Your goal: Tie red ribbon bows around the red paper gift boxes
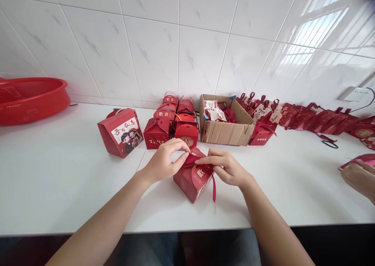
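A red gift box (189, 183) with gold and white lettering stands turned at an angle on the white table before me. Across its top runs a dark red ribbon (214, 190), one loose end of which hangs down the right side. My left hand (164, 160) comes from the left, thumb and forefinger pinched on the ribbon at the box's top. From the other side my right hand (227, 166) is closed at the ribbon, its forefinger reaching over the lid; the exact grip of its fingertips is partly hidden.
Behind the box sit several red gift boxes (157, 134) and a cardboard carton (227, 135) of ribbons and tags. A box with a cartoon couple (120, 133) and a red basin (35, 106) are left. Several tagged red boxes (261, 136) and another person's hand (359, 176) are right.
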Action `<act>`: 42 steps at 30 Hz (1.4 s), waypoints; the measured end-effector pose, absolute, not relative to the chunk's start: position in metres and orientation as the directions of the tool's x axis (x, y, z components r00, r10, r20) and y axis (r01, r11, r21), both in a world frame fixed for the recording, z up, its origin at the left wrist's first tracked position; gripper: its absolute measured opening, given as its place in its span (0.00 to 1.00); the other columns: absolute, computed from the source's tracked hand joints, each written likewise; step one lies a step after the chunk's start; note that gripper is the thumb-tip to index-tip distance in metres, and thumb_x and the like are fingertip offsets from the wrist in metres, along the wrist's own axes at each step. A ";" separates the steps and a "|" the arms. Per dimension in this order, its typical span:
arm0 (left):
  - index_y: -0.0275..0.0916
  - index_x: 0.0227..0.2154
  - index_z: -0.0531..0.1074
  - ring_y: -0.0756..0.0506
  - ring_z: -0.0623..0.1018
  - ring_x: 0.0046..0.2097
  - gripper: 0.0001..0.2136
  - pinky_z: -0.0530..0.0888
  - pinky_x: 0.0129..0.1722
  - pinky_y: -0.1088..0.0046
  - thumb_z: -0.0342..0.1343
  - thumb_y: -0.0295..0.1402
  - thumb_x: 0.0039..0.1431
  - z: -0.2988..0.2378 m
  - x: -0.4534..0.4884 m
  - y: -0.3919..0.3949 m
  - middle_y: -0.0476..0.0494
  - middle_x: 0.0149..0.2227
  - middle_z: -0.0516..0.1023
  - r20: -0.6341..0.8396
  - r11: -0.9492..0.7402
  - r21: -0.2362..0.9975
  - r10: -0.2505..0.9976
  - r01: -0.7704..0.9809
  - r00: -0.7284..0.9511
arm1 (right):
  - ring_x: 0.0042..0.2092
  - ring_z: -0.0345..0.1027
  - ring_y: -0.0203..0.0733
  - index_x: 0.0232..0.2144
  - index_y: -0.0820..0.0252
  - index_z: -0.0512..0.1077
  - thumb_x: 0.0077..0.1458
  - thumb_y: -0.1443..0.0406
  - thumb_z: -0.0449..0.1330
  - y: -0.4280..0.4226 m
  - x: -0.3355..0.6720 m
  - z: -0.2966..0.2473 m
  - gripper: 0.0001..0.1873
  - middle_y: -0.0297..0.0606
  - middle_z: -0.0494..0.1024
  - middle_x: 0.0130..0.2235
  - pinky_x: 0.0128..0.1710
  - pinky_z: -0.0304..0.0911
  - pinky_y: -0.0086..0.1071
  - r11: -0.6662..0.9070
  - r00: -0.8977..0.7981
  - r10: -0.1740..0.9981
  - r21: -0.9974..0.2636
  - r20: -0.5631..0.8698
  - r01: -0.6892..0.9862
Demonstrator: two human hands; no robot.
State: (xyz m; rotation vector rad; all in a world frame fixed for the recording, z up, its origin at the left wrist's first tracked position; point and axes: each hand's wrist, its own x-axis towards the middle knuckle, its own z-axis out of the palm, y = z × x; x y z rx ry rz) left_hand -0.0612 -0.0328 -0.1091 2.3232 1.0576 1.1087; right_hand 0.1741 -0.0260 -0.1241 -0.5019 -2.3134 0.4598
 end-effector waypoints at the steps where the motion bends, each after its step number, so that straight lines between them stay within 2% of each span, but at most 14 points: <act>1: 0.38 0.33 0.70 0.47 0.73 0.39 0.04 0.70 0.41 0.70 0.51 0.30 0.60 -0.108 -0.061 -0.034 0.46 0.35 0.74 0.504 -0.649 0.603 0.760 0.464 0.410 | 0.30 0.59 0.36 0.49 0.57 0.71 0.52 0.77 0.47 -0.027 0.173 -0.124 0.26 0.35 0.65 0.30 0.31 0.60 0.32 0.863 -0.640 0.482 -0.449 0.599 0.230; 4: 0.38 0.33 0.70 0.47 0.74 0.38 0.04 0.70 0.40 0.71 0.51 0.29 0.60 -0.106 -0.059 -0.036 0.47 0.35 0.74 0.462 -0.604 0.673 0.794 0.427 0.394 | 0.34 0.63 0.38 0.53 0.57 0.66 0.51 0.77 0.49 -0.028 0.170 -0.123 0.28 0.37 0.69 0.35 0.34 0.63 0.33 0.846 -0.560 0.527 -0.455 0.639 0.276; 9: 0.39 0.32 0.72 0.48 0.74 0.40 0.05 0.69 0.42 0.73 0.52 0.26 0.57 -0.104 -0.057 -0.037 0.48 0.36 0.74 0.424 -0.561 0.756 0.813 0.338 0.400 | 0.43 0.68 0.39 0.44 0.56 0.71 0.54 0.75 0.53 -0.026 0.167 -0.123 0.18 0.41 0.72 0.43 0.41 0.67 0.34 0.850 -0.565 0.521 -0.449 0.639 0.275; 15: 0.40 0.35 0.78 0.47 0.76 0.40 0.07 0.71 0.42 0.73 0.55 0.30 0.58 -0.103 -0.059 -0.033 0.46 0.37 0.78 0.328 -0.457 0.850 0.847 0.261 0.418 | 0.41 0.70 0.37 0.44 0.56 0.72 0.58 0.73 0.53 -0.027 0.166 -0.125 0.15 0.40 0.75 0.41 0.40 0.68 0.32 0.845 -0.557 0.530 -0.453 0.640 0.284; 20: 0.39 0.42 0.74 0.46 0.77 0.41 0.12 0.73 0.41 0.72 0.60 0.32 0.55 -0.099 -0.061 -0.035 0.45 0.38 0.80 0.236 -0.302 0.943 0.901 0.137 0.364 | 0.39 0.70 0.38 0.45 0.54 0.73 0.59 0.73 0.51 -0.027 0.166 -0.126 0.17 0.41 0.73 0.40 0.38 0.69 0.33 0.861 -0.564 0.502 -0.439 0.656 0.255; 24: 0.39 0.43 0.73 0.47 0.78 0.38 0.12 0.73 0.39 0.74 0.60 0.34 0.55 -0.093 -0.064 -0.037 0.47 0.34 0.79 0.108 -0.185 0.971 0.903 0.150 0.415 | 0.38 0.69 0.38 0.43 0.53 0.74 0.59 0.74 0.50 -0.026 0.167 -0.128 0.18 0.40 0.73 0.37 0.36 0.68 0.34 0.888 -0.551 0.459 -0.385 0.697 0.252; 27: 0.39 0.42 0.73 0.48 0.77 0.38 0.10 0.73 0.39 0.74 0.57 0.35 0.57 -0.090 -0.064 -0.037 0.47 0.34 0.78 0.085 -0.185 0.966 0.886 0.181 0.455 | 0.38 0.68 0.39 0.42 0.53 0.75 0.58 0.75 0.50 -0.025 0.167 -0.129 0.18 0.40 0.73 0.36 0.36 0.68 0.35 0.892 -0.531 0.451 -0.358 0.717 0.274; 32: 0.40 0.43 0.70 0.47 0.75 0.41 0.10 0.72 0.40 0.72 0.54 0.33 0.60 -0.093 -0.063 -0.038 0.45 0.38 0.75 0.150 -0.281 0.942 0.844 0.186 0.515 | 0.40 0.70 0.38 0.42 0.53 0.74 0.59 0.75 0.48 -0.026 0.166 -0.129 0.19 0.41 0.73 0.40 0.37 0.69 0.33 0.875 -0.545 0.481 -0.415 0.686 0.250; 37: 0.40 0.42 0.69 0.48 0.73 0.37 0.10 0.71 0.37 0.73 0.54 0.28 0.55 -0.096 -0.059 -0.038 0.48 0.33 0.73 0.204 -0.328 0.925 0.854 0.191 0.479 | 0.41 0.70 0.38 0.42 0.53 0.74 0.60 0.74 0.49 -0.027 0.164 -0.129 0.18 0.41 0.73 0.41 0.38 0.69 0.33 0.868 -0.535 0.493 -0.430 0.686 0.248; 42: 0.38 0.35 0.70 0.49 0.70 0.33 0.14 0.67 0.32 0.74 0.45 0.21 0.48 -0.097 -0.055 -0.035 0.48 0.31 0.71 0.194 -0.301 0.939 0.863 0.166 0.466 | 0.40 0.69 0.37 0.44 0.54 0.73 0.59 0.75 0.49 -0.032 0.160 -0.126 0.18 0.41 0.72 0.41 0.38 0.68 0.33 0.876 -0.500 0.482 -0.412 0.720 0.251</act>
